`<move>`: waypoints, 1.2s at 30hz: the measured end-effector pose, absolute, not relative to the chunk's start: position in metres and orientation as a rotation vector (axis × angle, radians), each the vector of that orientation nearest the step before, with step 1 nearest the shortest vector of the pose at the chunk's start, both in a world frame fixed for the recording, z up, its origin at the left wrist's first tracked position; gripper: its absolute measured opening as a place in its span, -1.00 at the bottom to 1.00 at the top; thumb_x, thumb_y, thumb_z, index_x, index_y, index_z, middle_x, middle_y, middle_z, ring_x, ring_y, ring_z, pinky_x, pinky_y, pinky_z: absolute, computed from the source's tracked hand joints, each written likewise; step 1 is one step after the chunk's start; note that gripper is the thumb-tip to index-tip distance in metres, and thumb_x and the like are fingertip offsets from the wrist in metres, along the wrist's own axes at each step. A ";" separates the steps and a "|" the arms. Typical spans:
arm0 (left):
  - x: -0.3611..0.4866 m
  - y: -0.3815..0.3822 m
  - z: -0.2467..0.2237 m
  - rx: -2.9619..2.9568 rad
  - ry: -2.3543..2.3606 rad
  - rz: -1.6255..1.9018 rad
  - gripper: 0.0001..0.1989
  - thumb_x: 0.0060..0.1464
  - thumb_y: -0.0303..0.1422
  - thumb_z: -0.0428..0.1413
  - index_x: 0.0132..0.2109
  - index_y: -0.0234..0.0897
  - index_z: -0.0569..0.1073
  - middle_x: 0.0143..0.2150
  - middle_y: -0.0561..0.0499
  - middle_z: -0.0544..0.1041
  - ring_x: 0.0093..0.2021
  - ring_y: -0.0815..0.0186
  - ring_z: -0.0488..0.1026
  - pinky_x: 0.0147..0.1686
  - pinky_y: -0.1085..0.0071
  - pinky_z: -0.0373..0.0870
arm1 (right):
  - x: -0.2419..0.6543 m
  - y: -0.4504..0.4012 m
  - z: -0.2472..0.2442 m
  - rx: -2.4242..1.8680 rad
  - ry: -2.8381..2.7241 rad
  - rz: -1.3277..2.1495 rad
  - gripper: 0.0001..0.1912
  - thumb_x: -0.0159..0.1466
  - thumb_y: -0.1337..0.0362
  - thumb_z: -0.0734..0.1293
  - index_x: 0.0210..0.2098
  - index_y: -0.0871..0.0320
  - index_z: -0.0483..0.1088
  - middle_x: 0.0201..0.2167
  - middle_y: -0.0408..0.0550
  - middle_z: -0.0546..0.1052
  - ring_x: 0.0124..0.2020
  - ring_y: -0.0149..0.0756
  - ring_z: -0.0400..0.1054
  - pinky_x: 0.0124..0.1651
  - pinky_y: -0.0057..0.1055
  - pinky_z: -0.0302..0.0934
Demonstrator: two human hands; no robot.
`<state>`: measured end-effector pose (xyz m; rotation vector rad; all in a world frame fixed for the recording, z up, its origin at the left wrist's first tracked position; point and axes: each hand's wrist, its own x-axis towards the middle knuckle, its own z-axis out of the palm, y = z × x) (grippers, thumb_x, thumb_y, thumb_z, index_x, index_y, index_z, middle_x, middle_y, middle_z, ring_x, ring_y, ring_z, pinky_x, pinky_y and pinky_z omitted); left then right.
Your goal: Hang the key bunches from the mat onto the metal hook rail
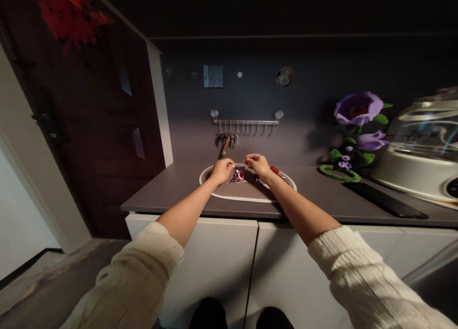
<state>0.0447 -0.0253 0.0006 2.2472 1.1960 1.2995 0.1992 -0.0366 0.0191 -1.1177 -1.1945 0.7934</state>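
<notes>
Over an oval brown mat with a white rim point(246, 199), both of my hands are raised a little, side by side. My left hand point(222, 170) is closed, thumb and fingertips pinched together; anything between them is too small to make out. Just to its right, my right hand point(259, 166) is also pinched, with what may be a tiny thin thing at its fingertips. Between and below the hands lies a small cluster of pink, red and metallic trinkets point(239, 176). A small red object point(274, 169) lies past my right wrist, near shiny metal pieces point(284, 179).
A clear hook rail point(246, 122) on the wall holds several keys point(232, 139) and a brown tag point(226, 145). To the right on the counter point(157, 188) are purple flowers point(359, 109), a black phone-like slab point(384, 200) and a cream appliance point(408, 169). A dark door point(96, 114) stands left.
</notes>
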 end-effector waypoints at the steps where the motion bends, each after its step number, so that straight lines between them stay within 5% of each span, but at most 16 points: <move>1: 0.047 -0.025 0.000 2.244 1.194 1.303 -0.83 0.00 -0.44 0.00 -0.30 -0.36 0.47 -0.36 -0.03 0.52 -0.36 0.39 0.41 -0.30 0.49 0.30 | 0.201 -0.036 0.016 -1.133 -1.211 0.759 -0.91 0.10 0.48 0.24 -0.38 0.26 0.34 -0.57 -0.16 0.43 -0.52 -0.54 0.30 -0.44 -0.62 0.15; 9: 0.060 -0.023 -0.009 2.338 1.209 1.254 -0.78 0.02 -0.30 0.00 -0.30 -0.32 0.49 -0.36 -0.03 0.52 -0.37 0.38 0.40 -0.32 0.49 0.29 | 0.214 -0.038 0.005 -1.361 -1.519 0.300 -0.88 0.08 0.45 0.27 -0.37 0.20 0.40 -0.47 -0.10 0.49 -0.39 -0.43 0.36 -0.16 -0.46 0.17; 16: 0.058 -0.028 -0.009 2.572 1.271 1.121 -0.67 -0.03 -0.14 0.03 -0.26 -0.30 0.51 -0.33 -0.05 0.47 -0.36 0.35 0.37 -0.30 0.47 0.26 | 0.216 -0.036 0.003 -1.562 -1.719 0.033 -0.79 0.09 0.48 0.23 -0.32 0.21 0.43 -0.34 0.01 0.51 -0.27 -0.34 0.36 -0.14 -0.48 0.14; 36: 0.051 -0.016 -0.009 2.440 1.440 1.189 -0.73 0.09 -0.41 -0.13 -0.35 -0.35 0.46 -0.36 -0.07 0.52 -0.34 0.35 0.39 -0.24 0.44 0.26 | 0.212 -0.031 0.002 -1.656 -1.822 -0.100 -0.78 0.12 0.45 0.20 -0.29 0.20 0.44 -0.27 0.05 0.51 -0.25 -0.29 0.35 -0.19 -0.48 0.13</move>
